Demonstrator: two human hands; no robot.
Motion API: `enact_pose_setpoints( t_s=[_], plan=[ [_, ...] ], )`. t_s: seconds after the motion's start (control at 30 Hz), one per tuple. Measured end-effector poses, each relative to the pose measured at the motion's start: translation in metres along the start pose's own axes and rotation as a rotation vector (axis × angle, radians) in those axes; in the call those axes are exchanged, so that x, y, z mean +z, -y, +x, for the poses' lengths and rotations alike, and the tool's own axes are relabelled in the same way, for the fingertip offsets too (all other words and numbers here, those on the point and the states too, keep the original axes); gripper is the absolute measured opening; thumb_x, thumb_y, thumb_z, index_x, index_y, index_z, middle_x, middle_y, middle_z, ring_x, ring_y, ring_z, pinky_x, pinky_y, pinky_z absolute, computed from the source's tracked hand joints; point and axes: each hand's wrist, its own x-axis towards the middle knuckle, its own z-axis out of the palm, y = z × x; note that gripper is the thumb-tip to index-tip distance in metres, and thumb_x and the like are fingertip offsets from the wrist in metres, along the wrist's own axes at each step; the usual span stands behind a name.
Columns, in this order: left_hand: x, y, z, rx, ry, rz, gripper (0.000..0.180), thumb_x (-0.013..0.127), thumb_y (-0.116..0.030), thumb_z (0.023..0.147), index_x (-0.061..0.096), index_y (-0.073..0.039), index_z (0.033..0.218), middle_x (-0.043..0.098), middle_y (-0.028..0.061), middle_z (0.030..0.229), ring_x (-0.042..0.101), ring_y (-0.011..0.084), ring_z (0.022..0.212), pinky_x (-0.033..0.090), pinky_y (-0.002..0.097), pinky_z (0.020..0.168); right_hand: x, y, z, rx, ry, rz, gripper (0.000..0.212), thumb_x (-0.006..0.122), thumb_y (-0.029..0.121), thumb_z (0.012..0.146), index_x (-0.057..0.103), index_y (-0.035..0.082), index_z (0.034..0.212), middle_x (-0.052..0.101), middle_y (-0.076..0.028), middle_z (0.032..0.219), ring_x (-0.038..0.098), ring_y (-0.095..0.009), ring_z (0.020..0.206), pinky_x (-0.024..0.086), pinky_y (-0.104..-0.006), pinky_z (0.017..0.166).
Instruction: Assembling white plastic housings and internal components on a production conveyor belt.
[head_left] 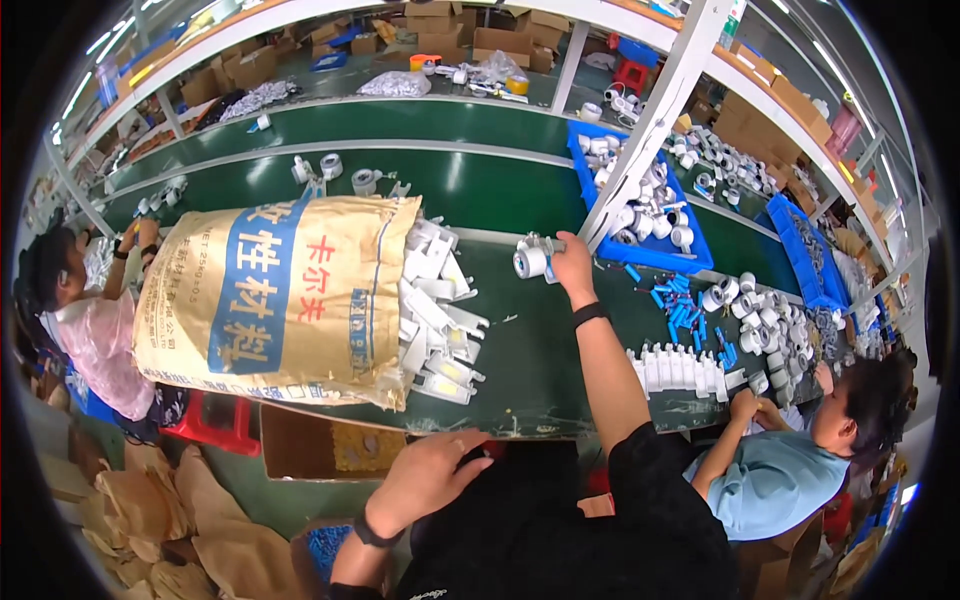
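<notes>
My right hand reaches over the green work table and grips a white round housing with a small bracket on its side. Empty, my left hand hangs in front of my body below the table edge, its thumb apart from the fingers. A large tan paper sack lies on the table to the left of my right hand. From its open end, white flat plastic parts spill onto the table.
A blue crate of white housings stands beyond a white post. Blue cylinders, a row of white parts and grey-white housings lie right. Co-workers sit left and right. A cardboard box is below.
</notes>
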Motion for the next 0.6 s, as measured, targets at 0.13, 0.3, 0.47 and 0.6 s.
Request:
enact_pose_setpoints(
  t_s=[0.13,0.3,0.47,0.6],
  plan=[
    [0.009,0.001,0.148,-0.015,-0.014,0.213,0.045,0.069,-0.036,0.09,0.065,-0.003,0.12,0.07,0.0183,0.112,0.067,0.0366,0.103,0.055,0.0442,0.085,-0.006,-0.023,0.038,-0.365,0.075,-0.111,0.05,0.063,-0.002,0.075,0.065,0.008,0.124,0.066,-0.02,0.119,0.06,-0.039,0.115,0.049,-0.0461,0.099],
    [0.049,0.085,0.322,-0.265,0.014,0.378,0.083,0.087,-0.046,0.068,0.056,0.002,0.128,0.061,0.023,0.126,0.062,0.0395,0.115,0.052,0.0459,0.096,0.004,-0.015,0.054,-0.313,0.259,-0.219,0.046,0.079,0.019,0.074,0.069,0.018,0.118,0.07,-0.012,0.111,0.062,-0.034,0.111,0.049,-0.046,0.094],
    [0.068,0.168,0.354,-0.317,0.087,0.381,0.09,0.088,-0.058,0.057,0.064,0.0,0.12,0.065,0.0234,0.121,0.062,0.0403,0.116,0.051,0.0438,0.1,0.017,0.014,0.06,-0.404,0.398,-0.133,0.026,0.077,0.017,0.077,0.071,0.012,0.101,0.073,-0.009,0.101,0.067,-0.03,0.101,0.051,-0.0425,0.088],
    [0.104,0.178,0.38,-0.276,0.113,0.172,0.067,0.088,-0.052,0.054,0.075,-0.004,0.098,0.073,0.0212,0.1,0.07,0.0365,0.096,0.056,0.043,0.088,0.01,-0.027,0.07,-0.475,0.389,0.089,0.021,0.077,0.009,0.076,0.069,0.007,0.095,0.071,-0.011,0.09,0.07,-0.028,0.085,0.055,-0.0366,0.076]
  ],
)
